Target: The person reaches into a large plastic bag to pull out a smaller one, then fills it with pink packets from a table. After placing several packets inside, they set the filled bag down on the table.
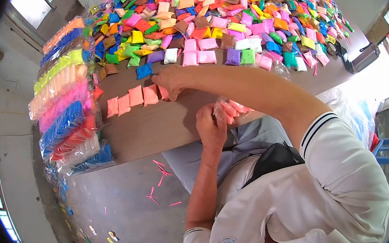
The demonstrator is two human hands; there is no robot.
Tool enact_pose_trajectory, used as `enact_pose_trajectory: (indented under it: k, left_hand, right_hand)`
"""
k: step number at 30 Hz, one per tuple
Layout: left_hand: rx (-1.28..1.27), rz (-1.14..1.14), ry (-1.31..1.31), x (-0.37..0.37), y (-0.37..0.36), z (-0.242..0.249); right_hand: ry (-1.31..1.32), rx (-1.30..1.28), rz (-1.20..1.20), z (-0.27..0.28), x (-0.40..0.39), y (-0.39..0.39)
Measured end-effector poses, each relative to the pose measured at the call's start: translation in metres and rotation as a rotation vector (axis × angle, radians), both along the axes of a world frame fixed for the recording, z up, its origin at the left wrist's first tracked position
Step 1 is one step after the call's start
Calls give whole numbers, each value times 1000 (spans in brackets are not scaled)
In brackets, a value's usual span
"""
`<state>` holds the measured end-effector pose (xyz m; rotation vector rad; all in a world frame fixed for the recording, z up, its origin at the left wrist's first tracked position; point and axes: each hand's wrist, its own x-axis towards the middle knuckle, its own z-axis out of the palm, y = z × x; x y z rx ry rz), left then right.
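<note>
Right hand (170,80) closed on a salmon-pink small packet (163,92) at the end of a pink row (129,100) on the brown worktop (156,126), left hand (210,128) gripping a clear plastic bag of pink packets (232,109) at the worktop edge

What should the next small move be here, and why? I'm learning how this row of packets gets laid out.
Probably release the salmon packet under the right hand at the end of the row, then draw another from the clear bag held by the left hand: the row lies edge to edge and the bag still shows packets.
</note>
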<state>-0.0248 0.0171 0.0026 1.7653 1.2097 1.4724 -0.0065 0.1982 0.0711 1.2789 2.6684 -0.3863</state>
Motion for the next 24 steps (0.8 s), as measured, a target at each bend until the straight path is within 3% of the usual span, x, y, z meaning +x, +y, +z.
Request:
enact_pose_trajectory:
  k: [2, 5, 11, 14, 16, 18, 22, 24]
  left_hand:
    - [-9, 10, 16, 1, 1, -8]
    - [-86, 22, 16, 3, -2, 0]
    - [-105, 35, 43, 4, -3, 2]
    - [-27, 50, 79, 1, 1, -5]
    - [-7, 51, 103, 2, -1, -1]
    - [-84, 28, 112, -1, -1, -6]
    - [-99, 4, 96, -1, -1, -4]
    - [-97, -3, 82, 1, -1, 1]
  right_hand:
    - [-26, 12, -2, 4, 6, -8]
    - [91, 249, 70, -11, 18, -15]
    - [-72, -64, 30, 19, 39, -20]
    - [152, -480, 113, 41, 67, -1]
    - [568, -327, -78, 96, 110, -59]
    - [760, -255, -161, 111, 146, -88]
    - [875, -330, -461, 136, 207, -169]
    - [861, -236, -469, 106, 238, -191]
